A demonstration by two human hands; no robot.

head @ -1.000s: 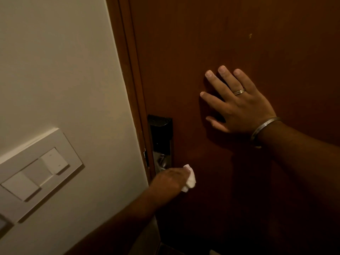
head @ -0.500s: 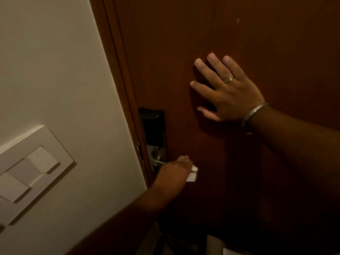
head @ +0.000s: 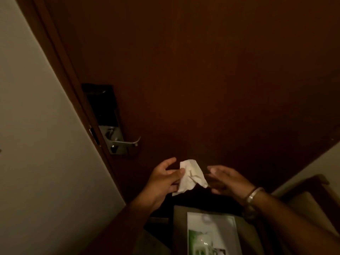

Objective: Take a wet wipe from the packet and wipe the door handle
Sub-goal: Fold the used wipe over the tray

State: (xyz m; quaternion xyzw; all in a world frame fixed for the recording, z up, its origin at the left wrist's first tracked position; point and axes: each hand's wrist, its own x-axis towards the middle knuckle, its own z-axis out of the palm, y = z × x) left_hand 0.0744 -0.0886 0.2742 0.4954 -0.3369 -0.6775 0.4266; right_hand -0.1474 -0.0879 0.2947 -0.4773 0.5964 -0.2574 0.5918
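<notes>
Dim brown door (head: 202,70): I've pulled both hands off it, below the handle (head: 127,142); left hand (head: 161,181) pinches the wipe (head: 191,174), right hand (head: 226,179) open-fingered, so wiping looks done.

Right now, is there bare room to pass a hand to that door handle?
Yes. The door handle is clear: bare door to its right and below it, down to the left hand. It is crowded lower down, where the left hand's fingers pinch the wipe, the right hand beside it, above the packet.
</notes>
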